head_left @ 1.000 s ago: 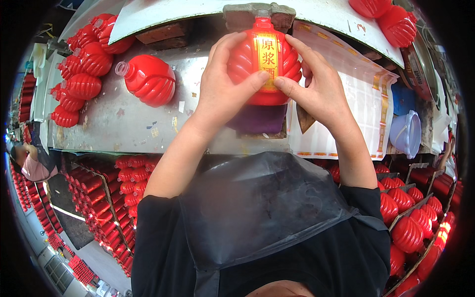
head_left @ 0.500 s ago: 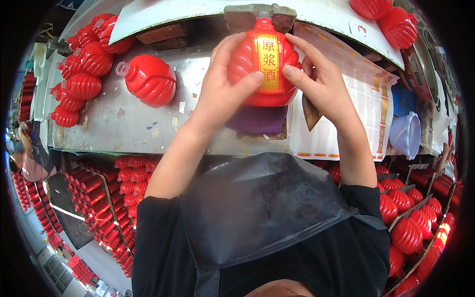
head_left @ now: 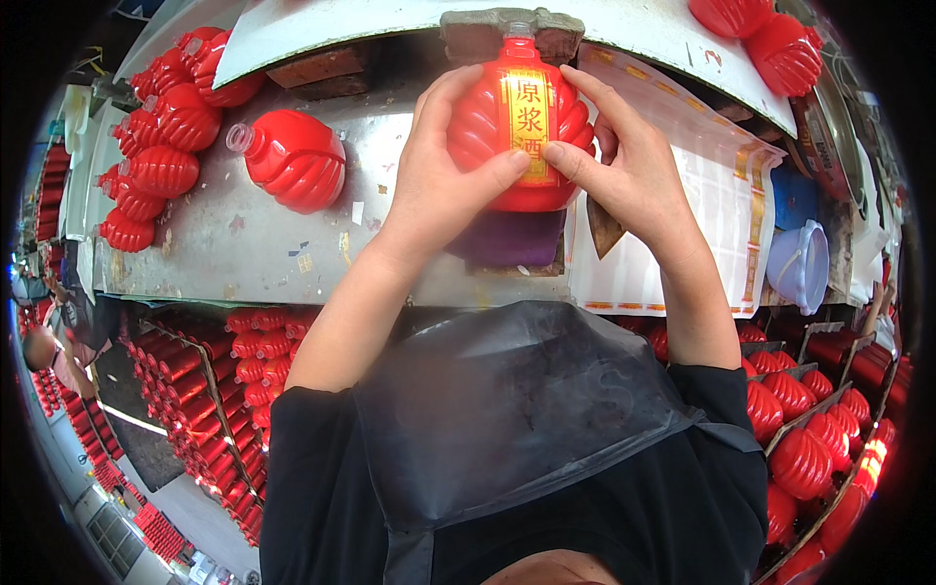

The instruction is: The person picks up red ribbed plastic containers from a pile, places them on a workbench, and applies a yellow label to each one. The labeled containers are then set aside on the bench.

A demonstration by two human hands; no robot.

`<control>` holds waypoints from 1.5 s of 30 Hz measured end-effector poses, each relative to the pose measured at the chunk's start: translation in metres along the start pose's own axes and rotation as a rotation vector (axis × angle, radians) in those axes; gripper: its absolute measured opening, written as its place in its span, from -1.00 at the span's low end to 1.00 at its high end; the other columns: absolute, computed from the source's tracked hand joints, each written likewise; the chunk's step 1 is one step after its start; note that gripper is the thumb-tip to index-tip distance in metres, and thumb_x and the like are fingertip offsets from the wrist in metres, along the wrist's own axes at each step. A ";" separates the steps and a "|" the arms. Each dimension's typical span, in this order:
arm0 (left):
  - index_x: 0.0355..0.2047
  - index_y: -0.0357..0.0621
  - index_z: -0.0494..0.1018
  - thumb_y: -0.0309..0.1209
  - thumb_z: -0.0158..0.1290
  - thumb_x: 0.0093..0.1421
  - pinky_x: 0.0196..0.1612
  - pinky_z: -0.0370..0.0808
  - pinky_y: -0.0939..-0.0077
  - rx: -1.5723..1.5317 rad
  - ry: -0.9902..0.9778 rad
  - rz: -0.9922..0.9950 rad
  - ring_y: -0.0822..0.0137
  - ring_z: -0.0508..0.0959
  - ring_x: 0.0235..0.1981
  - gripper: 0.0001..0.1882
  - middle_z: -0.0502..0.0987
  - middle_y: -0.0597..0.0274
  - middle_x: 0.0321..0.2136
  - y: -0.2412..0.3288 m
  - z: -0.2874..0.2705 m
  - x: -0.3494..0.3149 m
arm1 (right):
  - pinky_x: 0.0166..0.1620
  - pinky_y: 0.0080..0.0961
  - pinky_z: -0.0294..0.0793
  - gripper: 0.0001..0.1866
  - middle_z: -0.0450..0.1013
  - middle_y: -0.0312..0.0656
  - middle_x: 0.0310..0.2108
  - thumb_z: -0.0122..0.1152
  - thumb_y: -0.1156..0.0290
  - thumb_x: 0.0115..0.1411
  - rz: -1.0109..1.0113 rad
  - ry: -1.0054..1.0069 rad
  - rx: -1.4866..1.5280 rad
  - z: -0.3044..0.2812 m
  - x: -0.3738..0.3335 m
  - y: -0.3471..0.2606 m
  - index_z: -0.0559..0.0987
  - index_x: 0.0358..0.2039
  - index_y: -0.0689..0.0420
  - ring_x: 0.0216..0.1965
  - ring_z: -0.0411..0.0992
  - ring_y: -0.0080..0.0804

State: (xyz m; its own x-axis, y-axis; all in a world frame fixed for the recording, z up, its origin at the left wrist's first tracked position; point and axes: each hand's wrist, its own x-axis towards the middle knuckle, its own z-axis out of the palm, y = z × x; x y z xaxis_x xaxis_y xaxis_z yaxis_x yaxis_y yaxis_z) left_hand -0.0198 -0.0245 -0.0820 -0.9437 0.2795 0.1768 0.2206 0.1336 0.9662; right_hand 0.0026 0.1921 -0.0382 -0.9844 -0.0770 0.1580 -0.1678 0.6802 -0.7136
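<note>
A round, ribbed red bottle [head_left: 475, 117] with a clear neck lies at the back middle of the bench, its neck against a dull grey block [head_left: 468, 35]. Down its front runs a yellow label [head_left: 527, 97] with a red border. My left hand [head_left: 439, 166] wraps the bottle's left side, thumb on the label's lower part. From the right, my right hand [head_left: 629, 161] grips it, with that thumb near the label's other edge. A brown, pointed, flat piece [head_left: 604, 232] sticks out below my right palm; its other end is hidden. Purple cloth [head_left: 517, 239] lies under the bottle.
Another red bottle [head_left: 295, 162] lies on the metal bench [head_left: 224, 258], with several more at far left. White printed sheets [head_left: 673, 229] cover the right side. A pale purple bucket [head_left: 799, 265] stands beyond them. Racks of red bottles [head_left: 801, 473] flank me below the bench.
Both thumbs have shifted lower on the label, the right one closer to the left thumb. The pointed piece has moved slightly left and up. At far left, a person has moved.
</note>
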 end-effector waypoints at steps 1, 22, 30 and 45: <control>0.38 -0.17 0.19 -0.34 0.36 0.12 0.33 0.35 0.34 0.005 -0.001 0.002 0.28 0.41 0.23 -0.13 0.36 0.10 0.24 0.000 0.000 0.000 | -0.39 -0.60 0.22 -0.22 0.20 -0.42 -0.53 0.46 0.13 0.09 -0.003 0.002 0.021 0.000 0.000 0.000 0.46 0.32 0.05 -0.48 0.17 -0.62; 0.38 -0.16 0.19 -0.15 0.42 -0.01 0.26 0.40 0.13 0.029 0.042 0.059 -0.04 0.42 0.23 0.00 0.34 -0.11 0.20 0.002 -0.001 0.016 | -0.30 -0.54 0.38 -0.54 0.25 -0.29 -0.41 0.37 0.40 0.21 -0.154 -0.139 -0.004 -0.013 0.034 -0.011 0.64 0.16 0.03 -0.40 0.30 -0.50; 0.30 -0.07 0.37 -0.15 0.37 0.01 0.25 0.37 0.14 0.263 -0.017 0.209 -0.06 0.37 0.22 -0.16 0.31 -0.12 0.19 0.006 -0.006 0.019 | -0.31 -0.56 0.36 -0.51 0.29 -0.35 -0.39 0.37 0.34 0.22 -0.167 -0.175 0.018 -0.015 0.035 -0.009 0.61 0.18 0.06 -0.39 0.30 -0.54; 0.34 -0.21 0.28 -0.12 0.29 0.12 0.29 0.33 0.15 0.223 0.013 0.223 -0.06 0.38 0.24 -0.16 0.35 -0.12 0.20 -0.002 -0.005 0.019 | -0.12 -0.52 0.61 -0.68 0.66 -0.10 -0.21 0.37 0.54 0.18 -0.488 0.150 -0.203 -0.023 0.075 -0.025 0.66 -0.02 0.16 -0.21 0.65 -0.38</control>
State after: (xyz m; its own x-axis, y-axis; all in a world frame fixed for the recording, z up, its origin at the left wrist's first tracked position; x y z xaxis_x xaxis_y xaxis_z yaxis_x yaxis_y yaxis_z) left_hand -0.0395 -0.0246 -0.0797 -0.8688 0.3138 0.3832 0.4695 0.2758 0.8387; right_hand -0.0657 0.1861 0.0077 -0.7737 -0.3241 0.5444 -0.5752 0.7195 -0.3892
